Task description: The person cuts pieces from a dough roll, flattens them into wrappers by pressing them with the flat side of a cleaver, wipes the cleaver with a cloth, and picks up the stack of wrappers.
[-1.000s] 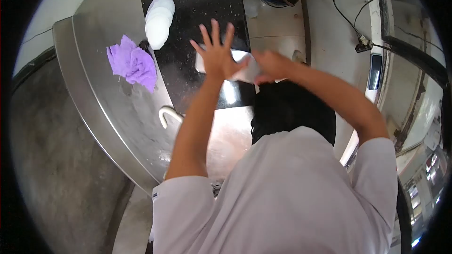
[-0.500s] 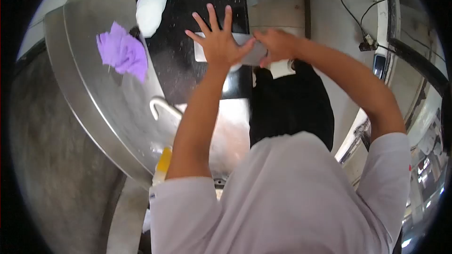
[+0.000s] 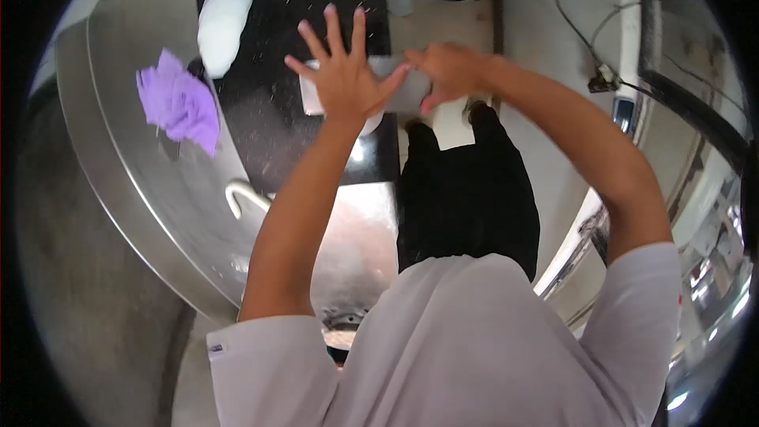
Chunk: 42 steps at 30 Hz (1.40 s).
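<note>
- Position: I see the blade (image 3: 405, 96) lying over the black board (image 3: 261, 115), its right end past the board's right edge.
- Long axis: the blade runs from left to right, across the line of the left forearm.
- Left hand (image 3: 345, 88): palm down over the blade's middle, fingers spread wide and pointing away from the body; it grips nothing.
- Right hand (image 3: 447, 71): closed on the blade's right end, beyond the board edge. I cannot see any handle inside the grip.
- Reach: both hands are at the blade, so neither is nearer; the left covers its middle, the right its end.
- White disc (image 3: 371, 124): shows on the body side of the blade, just beside the left wrist. I cannot tell how far it extends beneath.
- Obstruction: the left hand hides the blade's centre from my view. I see no loose object between the hands.
- Surroundings: the white stack (image 3: 226, 24) lies on the board's far left part; the purple cloth (image 3: 180, 107) and white hook (image 3: 232, 200) rest left of the board, on the metal counter (image 3: 138, 142), well apart from the blade.
</note>
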Each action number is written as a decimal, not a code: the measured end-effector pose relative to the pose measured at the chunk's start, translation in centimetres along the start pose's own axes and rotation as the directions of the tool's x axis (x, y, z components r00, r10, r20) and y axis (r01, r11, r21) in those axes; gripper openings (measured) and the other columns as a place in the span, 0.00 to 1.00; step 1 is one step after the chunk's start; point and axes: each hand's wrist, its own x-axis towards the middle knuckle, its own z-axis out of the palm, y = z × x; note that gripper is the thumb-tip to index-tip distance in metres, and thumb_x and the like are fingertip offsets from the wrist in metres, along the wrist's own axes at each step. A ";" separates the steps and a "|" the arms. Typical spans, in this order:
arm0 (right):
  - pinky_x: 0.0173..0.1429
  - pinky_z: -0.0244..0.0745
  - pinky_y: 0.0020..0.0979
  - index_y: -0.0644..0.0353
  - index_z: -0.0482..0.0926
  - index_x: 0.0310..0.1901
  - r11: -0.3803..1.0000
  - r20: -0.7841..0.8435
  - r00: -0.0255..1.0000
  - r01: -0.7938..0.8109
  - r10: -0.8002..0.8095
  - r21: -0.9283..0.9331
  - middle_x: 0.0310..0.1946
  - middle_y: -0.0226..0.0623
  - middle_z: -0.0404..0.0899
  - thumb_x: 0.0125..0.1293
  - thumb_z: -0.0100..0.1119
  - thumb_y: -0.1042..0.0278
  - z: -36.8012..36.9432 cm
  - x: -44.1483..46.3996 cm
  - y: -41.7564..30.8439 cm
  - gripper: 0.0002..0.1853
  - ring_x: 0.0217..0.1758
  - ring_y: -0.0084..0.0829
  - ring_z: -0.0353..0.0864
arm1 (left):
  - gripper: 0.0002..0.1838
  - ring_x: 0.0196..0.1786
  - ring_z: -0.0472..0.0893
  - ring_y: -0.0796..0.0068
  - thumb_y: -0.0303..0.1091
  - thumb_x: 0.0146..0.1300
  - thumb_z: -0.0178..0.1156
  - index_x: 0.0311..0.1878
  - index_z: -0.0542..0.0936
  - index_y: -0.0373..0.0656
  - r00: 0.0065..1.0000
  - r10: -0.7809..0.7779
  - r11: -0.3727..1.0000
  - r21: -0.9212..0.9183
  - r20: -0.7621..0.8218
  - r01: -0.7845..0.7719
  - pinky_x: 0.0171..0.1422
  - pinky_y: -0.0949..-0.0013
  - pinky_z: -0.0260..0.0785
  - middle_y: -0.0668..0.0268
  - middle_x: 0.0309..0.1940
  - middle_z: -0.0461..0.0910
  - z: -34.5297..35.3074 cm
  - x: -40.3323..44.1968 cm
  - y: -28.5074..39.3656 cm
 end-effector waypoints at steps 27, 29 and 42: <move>0.51 0.80 0.44 0.67 0.73 0.55 0.977 -0.063 0.996 0.052 -0.066 -0.206 0.38 0.51 0.86 0.41 0.87 0.55 -3.9 4.4 -0.7 0.43 0.47 0.51 0.88 | 0.60 0.83 0.42 0.29 0.83 0.52 0.57 0.83 0.57 0.60 0.972 -0.035 0.999 0.030 -0.233 0.043 0.67 0.07 0.31 0.47 0.84 0.44 0.6 4.3 -2.0; 0.52 0.82 0.46 0.64 0.77 0.58 0.938 0.017 0.995 0.102 -0.102 -0.330 0.41 0.54 0.86 0.44 0.82 0.45 -4.0 5.7 -0.3 0.44 0.45 0.53 0.86 | 0.58 0.85 0.41 0.39 0.70 0.54 0.65 0.84 0.54 0.57 0.982 -0.186 0.973 0.134 -0.032 0.189 0.74 0.14 0.36 0.52 0.85 0.41 -3.0 4.9 0.8; 0.50 0.81 0.45 0.68 0.72 0.55 0.989 -0.310 0.944 0.138 -0.116 0.050 0.39 0.53 0.86 0.43 0.87 0.53 1.0 5.3 0.4 0.43 0.47 0.56 0.87 | 0.57 0.83 0.42 0.30 0.80 0.55 0.57 0.83 0.55 0.62 0.961 0.240 0.969 -0.026 -0.140 -0.246 0.68 0.08 0.34 0.45 0.84 0.42 1.3 5.6 -5.6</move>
